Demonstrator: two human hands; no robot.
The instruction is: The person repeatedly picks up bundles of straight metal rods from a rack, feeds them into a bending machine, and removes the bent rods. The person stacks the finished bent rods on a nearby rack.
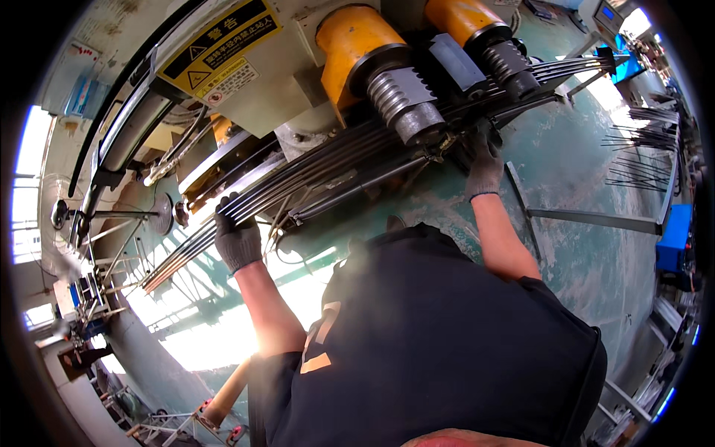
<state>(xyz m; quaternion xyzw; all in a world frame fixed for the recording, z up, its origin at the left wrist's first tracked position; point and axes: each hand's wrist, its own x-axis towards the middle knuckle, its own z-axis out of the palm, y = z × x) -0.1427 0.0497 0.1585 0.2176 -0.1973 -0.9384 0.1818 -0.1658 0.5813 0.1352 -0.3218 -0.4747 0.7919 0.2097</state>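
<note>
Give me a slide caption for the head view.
Gloved left hand and right hand grip steel rods under grooved rollers.

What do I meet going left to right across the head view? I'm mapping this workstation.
Round disc on a stand → left hand gripping the rod bundle → grooved roller → right hand → blue box.

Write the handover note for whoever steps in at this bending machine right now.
Left hand: dark knit glove, closed around the bundle of long thin dark metal rods.
Right hand: grey glove, on the same bundle just past the grooved steel rollers.
The rods run under the yellow roller housings, already threaded through.
More rods lie on the rack on the right.
Bundle not yet released.
</note>
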